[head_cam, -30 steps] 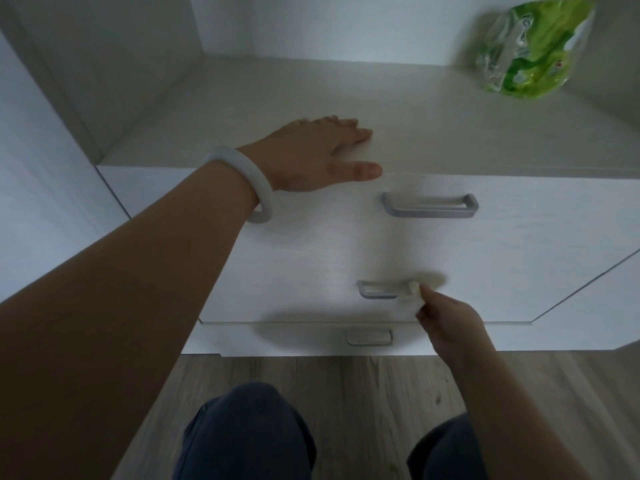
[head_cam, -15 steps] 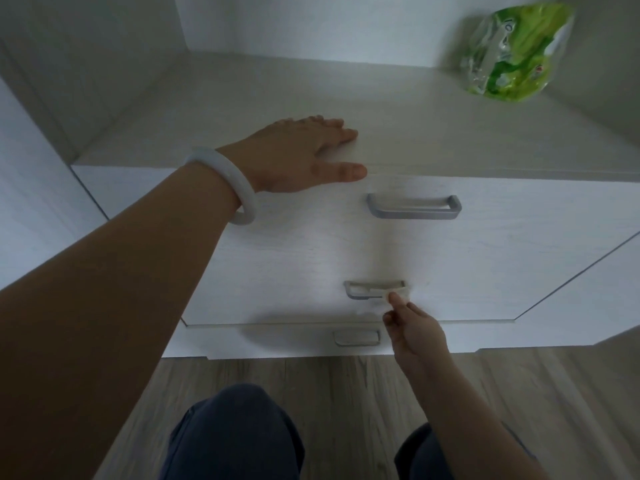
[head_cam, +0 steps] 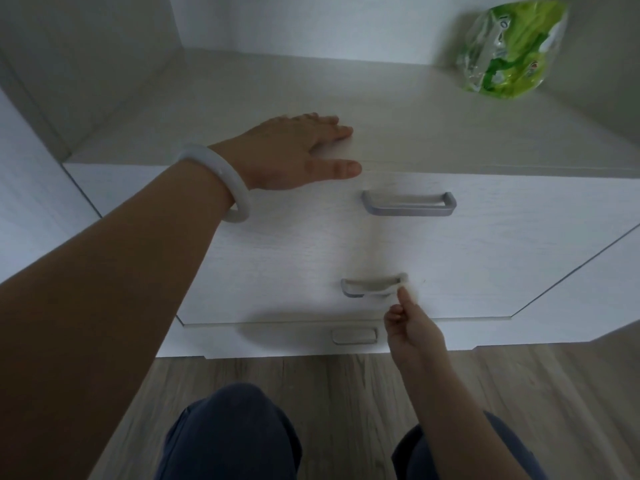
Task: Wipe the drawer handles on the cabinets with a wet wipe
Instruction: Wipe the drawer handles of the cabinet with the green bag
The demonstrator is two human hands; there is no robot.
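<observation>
White wood-grain fronts cover the cabinet (head_cam: 485,258), seen from above by a crouching person whose dark-trousered knees (head_cam: 232,434) fill the frame at 6 o'clock over a grey plank floor (head_cam: 346,382).

Left hand (head_cam: 291,150) lies flat on the cabinet's top edge at about 10 o'clock from the frame's middle, fingers straight and together, thumb stretched toward 3 o'clock along the front lip; it holds nothing. A pale bangle (head_cam: 221,181) rings that wrist.

Right hand (head_cam: 412,327) reaches up from 5 o'clock. Its thumb and forefinger pinch a white wipe (head_cam: 384,289), the other fingers curled in. The wipe drapes over the right half of the middle handle (head_cam: 353,287), so only the left end of that grey bar shows; the pinching fingertips sit just at the bar's right end.

Top handle (head_cam: 408,204), a bare grey bar, sits at 12 o'clock from the middle one, well apart from both hands. Bottom handle (head_cam: 353,336) shows at 6 o'clock from the middle one, just left of the right wrist, on a front set further back.

A green and clear packet (head_cam: 509,50) leans in the far corner of the cabinet top at 1 o'clock; its print is too blurred to read.
</observation>
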